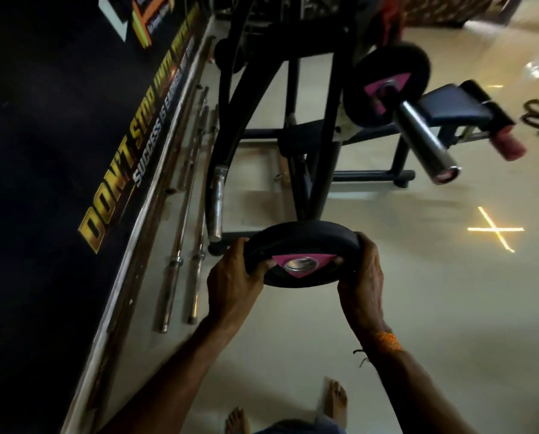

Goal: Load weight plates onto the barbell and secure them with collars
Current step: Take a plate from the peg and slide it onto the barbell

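I hold a black weight plate (296,242) with a pink label and a steel centre hole, tilted nearly flat, in front of me at mid-frame. My left hand (233,277) grips its left rim, fingers curled over the edge. My right hand (363,270) grips the right rim. Up and to the right, the barbell's chrome sleeve (424,140) sticks out towards me, and one black plate with a pink label (387,84) sits on it near the inner end. The sleeve's outer part is bare. No collar is visible.
A black bench frame (312,145) and padded bench (449,103) stand behind the plate. Several spare bars (183,214) lie on the floor along the dark lettered wall at left. My bare feet (334,399) stand on glossy tile floor (434,308).
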A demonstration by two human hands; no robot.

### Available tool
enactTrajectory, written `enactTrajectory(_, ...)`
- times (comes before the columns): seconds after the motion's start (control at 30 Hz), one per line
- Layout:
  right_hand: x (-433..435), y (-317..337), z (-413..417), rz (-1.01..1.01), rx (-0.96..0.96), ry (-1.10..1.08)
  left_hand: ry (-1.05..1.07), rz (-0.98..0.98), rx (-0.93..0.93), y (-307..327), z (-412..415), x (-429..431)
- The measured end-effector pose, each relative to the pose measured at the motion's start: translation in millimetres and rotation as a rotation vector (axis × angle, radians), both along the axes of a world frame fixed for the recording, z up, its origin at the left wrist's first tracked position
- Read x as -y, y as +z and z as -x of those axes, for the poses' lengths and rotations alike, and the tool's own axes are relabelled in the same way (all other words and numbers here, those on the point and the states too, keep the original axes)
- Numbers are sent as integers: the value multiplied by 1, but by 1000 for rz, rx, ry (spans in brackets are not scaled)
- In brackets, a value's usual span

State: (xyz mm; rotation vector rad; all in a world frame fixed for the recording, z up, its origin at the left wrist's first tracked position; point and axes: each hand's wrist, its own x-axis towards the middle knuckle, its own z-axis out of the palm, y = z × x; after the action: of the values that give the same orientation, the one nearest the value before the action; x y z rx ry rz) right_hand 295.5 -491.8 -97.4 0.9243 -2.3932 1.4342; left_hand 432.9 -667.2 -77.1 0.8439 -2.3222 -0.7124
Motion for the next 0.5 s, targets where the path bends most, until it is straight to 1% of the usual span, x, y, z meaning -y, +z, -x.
enactTrajectory(0.23,-77,30,81,94,-48,-72,-89,24,-79,29,91,-66)
enactTrajectory(0.33,-107,43,122,118,-71,-71,-77,34,-105,42,130,-98)
enactTrajectory(0.5,-138,65,187,138,-99,-8,-34,-15,-118,64,187,-136)
